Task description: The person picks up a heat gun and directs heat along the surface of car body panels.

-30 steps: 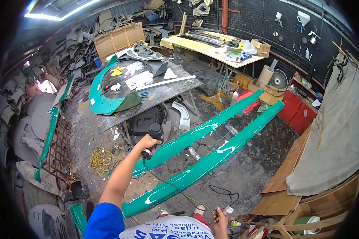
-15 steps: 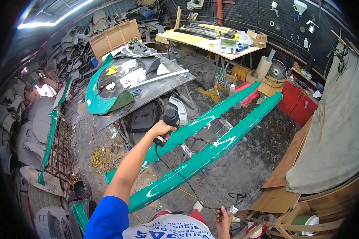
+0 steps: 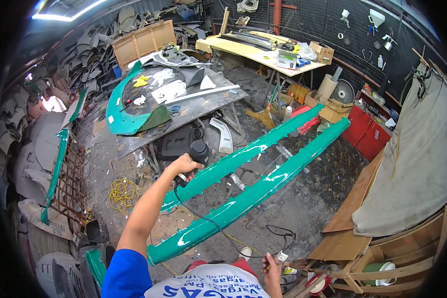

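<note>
My left hand (image 3: 186, 165) is wrapped round a black corded power tool (image 3: 199, 151), held over the near end of the farther of two long green panels (image 3: 253, 151). The second green panel (image 3: 263, 191) lies parallel and closer to my body, with white patches along its surface. From the tool a black cord (image 3: 203, 218) hangs across the nearer panel towards my right hand (image 3: 272, 265). That hand is low at the right of my body, its fingers closed on the cord near a white plug (image 3: 282, 256).
Behind stands a dark table (image 3: 193, 102) with a curved green part (image 3: 115, 111). A yellow-topped table (image 3: 248, 52) is farther back, a red cabinet (image 3: 367, 134) at right. A yellow cord (image 3: 121, 194) lies coiled on the floor. A grey cloth (image 3: 407, 174) hangs right.
Over the last second the tool moved right along the far panel, then back left. My right hand shifted slightly, still holding the cord. The whole view shifted a little.
</note>
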The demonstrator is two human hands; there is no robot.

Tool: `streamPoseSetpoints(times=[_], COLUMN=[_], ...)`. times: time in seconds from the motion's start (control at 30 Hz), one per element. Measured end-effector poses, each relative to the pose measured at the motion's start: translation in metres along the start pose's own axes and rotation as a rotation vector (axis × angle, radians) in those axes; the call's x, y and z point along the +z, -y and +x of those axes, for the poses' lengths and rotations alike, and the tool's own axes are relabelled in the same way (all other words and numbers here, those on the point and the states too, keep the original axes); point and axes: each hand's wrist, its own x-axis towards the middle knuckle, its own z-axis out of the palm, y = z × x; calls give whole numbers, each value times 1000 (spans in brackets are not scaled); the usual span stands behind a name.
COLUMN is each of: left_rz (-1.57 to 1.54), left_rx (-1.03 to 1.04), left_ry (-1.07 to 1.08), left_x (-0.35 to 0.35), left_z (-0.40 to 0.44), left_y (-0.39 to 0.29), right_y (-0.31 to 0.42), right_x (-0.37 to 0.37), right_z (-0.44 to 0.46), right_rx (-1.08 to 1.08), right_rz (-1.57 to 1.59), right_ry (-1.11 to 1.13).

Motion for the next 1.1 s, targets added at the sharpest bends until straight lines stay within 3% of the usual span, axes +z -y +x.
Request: streamPoseSetpoints(times=[0.37, 0.67, 0.87, 1.1], left_rz=[46, 33, 101, 65], left_rx=[39, -162, -263, -167], left_ry=[19, -26, -24, 22], left_x=[-76, -132, -144, -119], left_z=[-67, -156, -198, -146], left_y=[148, 269, 272, 268], right_y=[-87, -163, -180, -174], right_x=[53, 85, 93, 69], right_z=[-68, -110, -122, -138], right_rx=[70, 77, 100, 39], right_rz=[-23, -103, -123, -37], right_ry=[57, 96, 110, 6])
